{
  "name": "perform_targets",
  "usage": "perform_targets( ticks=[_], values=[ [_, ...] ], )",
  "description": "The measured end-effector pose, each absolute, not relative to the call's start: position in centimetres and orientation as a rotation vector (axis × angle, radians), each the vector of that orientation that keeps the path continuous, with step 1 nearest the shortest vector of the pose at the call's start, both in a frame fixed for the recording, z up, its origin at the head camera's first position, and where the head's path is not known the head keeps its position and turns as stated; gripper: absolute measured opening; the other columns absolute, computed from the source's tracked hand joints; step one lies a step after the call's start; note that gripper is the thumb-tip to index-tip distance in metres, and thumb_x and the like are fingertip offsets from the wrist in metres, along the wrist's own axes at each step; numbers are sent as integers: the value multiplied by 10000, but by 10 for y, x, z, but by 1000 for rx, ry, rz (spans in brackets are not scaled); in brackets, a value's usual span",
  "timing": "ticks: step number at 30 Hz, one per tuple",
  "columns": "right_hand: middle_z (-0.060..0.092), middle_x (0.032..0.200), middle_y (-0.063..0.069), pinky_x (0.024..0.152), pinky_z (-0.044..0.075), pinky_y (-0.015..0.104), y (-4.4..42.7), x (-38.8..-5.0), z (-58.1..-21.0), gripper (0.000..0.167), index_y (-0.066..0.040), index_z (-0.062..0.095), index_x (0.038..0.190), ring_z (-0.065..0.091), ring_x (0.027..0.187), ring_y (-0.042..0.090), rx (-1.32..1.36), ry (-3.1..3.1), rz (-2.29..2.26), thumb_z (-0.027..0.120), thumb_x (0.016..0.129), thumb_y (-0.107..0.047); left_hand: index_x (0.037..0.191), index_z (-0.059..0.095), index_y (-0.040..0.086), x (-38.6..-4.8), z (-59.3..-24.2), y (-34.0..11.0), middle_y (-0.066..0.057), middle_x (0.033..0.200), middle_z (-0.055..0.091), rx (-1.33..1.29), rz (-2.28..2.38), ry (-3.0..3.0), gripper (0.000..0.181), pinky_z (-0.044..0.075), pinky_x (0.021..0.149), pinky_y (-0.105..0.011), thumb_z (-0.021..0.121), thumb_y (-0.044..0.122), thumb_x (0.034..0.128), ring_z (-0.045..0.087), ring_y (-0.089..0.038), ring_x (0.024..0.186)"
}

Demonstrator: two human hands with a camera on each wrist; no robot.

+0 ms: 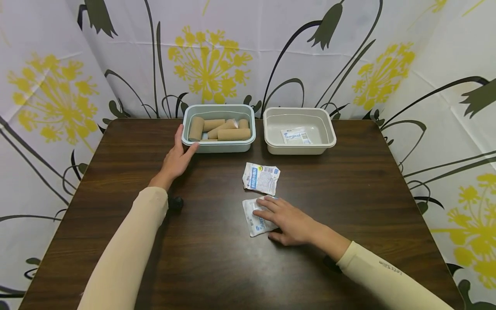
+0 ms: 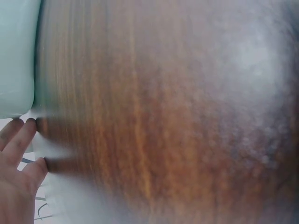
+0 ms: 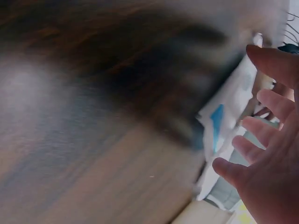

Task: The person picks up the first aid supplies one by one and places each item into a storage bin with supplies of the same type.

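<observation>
The left hand is at the near left corner of a blue-green bin, its fingers spread along the wall; the left wrist view shows those fingers beside the bin. In that bin lie several tan rolls. Over a white packet with blue print, the right hand lies with fingers spread and covers its right part. Just behind it is a second white packet. In the right wrist view the right hand has loosely bent fingers near a packet; contact cannot be told.
A cream bin stands to the right of the blue-green one, with a white packet inside. Both are at the back of the dark wooden table. Behind the table hangs a white cloth with yellow and grey flowers.
</observation>
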State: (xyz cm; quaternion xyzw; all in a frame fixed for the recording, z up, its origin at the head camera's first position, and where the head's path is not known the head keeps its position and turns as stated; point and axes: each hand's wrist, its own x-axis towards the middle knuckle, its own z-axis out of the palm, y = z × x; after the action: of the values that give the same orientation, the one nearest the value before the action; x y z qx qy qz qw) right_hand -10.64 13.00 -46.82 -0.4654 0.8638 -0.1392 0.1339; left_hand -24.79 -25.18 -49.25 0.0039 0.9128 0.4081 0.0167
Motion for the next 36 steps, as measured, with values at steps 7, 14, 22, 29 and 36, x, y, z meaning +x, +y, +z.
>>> perform_targets(
  ticks=[7,14,22,29,36],
  values=[
    [324,1559,136,1121,241,518,132,-106,-475,642,-137,458,1473,280,1430,342,-1366,2544,-342,698,879,-163,1535,-114,451,-248,-491,-251,-238,1563,254,8,1266,2838,813,234,1031,-655,417,656,954,332,-516,1338],
    [426,1503,122,1039,386,490,132,-103,-475,538,-169,532,1427,384,1379,340,-1439,2586,-258,680,910,-170,1552,-95,410,-247,-490,-250,-248,1554,267,13,1271,2843,816,238,1025,-659,421,639,962,337,-520,1333],
    [528,1433,40,916,500,418,131,-98,-473,381,-196,624,1345,475,1328,238,-1473,2580,-272,626,968,-147,1549,-104,413,-248,-492,-252,-236,1568,243,7,1271,2837,820,227,1027,-667,413,652,958,322,-524,1341],
    [672,1235,-37,848,529,338,135,-100,-464,326,-171,689,1245,621,1133,98,-1540,2619,-474,620,943,-67,1533,-122,453,-249,-493,-252,-223,1576,232,7,1269,2831,810,223,1030,-667,405,662,954,317,-518,1348],
    [713,1120,-59,759,545,294,139,-106,-445,322,-193,701,1203,675,980,63,-1573,2686,-632,645,922,-47,1530,-122,461,-249,-493,-252,-217,1582,221,3,1276,2826,815,211,1036,-670,413,666,950,305,-517,1354]
  ],
)
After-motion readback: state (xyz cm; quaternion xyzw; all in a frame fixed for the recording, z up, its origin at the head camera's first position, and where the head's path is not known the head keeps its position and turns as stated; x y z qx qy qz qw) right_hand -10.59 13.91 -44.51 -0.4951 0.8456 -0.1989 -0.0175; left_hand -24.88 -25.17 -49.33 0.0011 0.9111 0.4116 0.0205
